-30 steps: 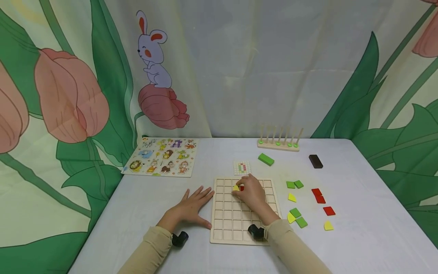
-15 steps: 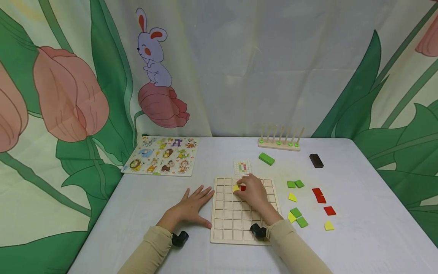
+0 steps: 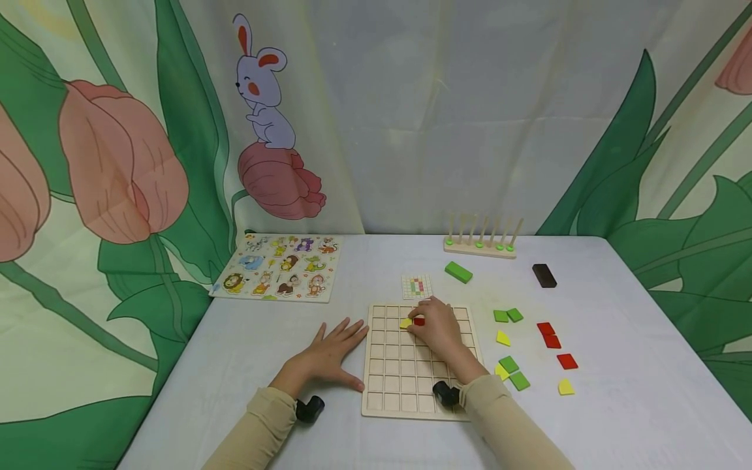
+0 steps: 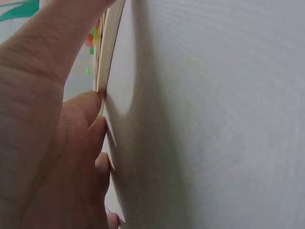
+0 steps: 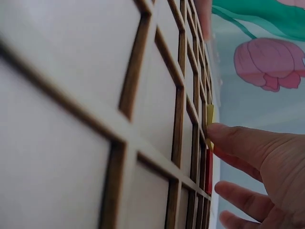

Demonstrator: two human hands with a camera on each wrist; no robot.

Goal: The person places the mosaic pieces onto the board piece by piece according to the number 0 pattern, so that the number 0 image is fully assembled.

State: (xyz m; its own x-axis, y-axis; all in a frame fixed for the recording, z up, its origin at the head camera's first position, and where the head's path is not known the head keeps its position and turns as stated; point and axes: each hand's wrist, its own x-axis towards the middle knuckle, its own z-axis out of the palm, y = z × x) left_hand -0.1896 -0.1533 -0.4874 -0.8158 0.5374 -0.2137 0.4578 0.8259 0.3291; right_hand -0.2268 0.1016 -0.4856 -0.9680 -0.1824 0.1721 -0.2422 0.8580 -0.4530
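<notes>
A white-covered table bears all the items. Nearest the person lies a wooden grid board, divided into square cells; a red tile occupies one cell near its far edge. An animal puzzle board, far left, carries pictured animal pieces. The left hand grasps nothing: palm down, fingers spread wide, index fingertip and thumb touching the grid board's left edge. The right hand, over the grid board, pinches a yellow tile between thumb and finger, at the cell left of the red tile; whether it is fully seated cannot be determined. A peg stand at the rear carries green rings low on several pegs. A printed pattern card lies just beyond the grid board. Loose green, red and yellow tiles lie to the right.
</notes>
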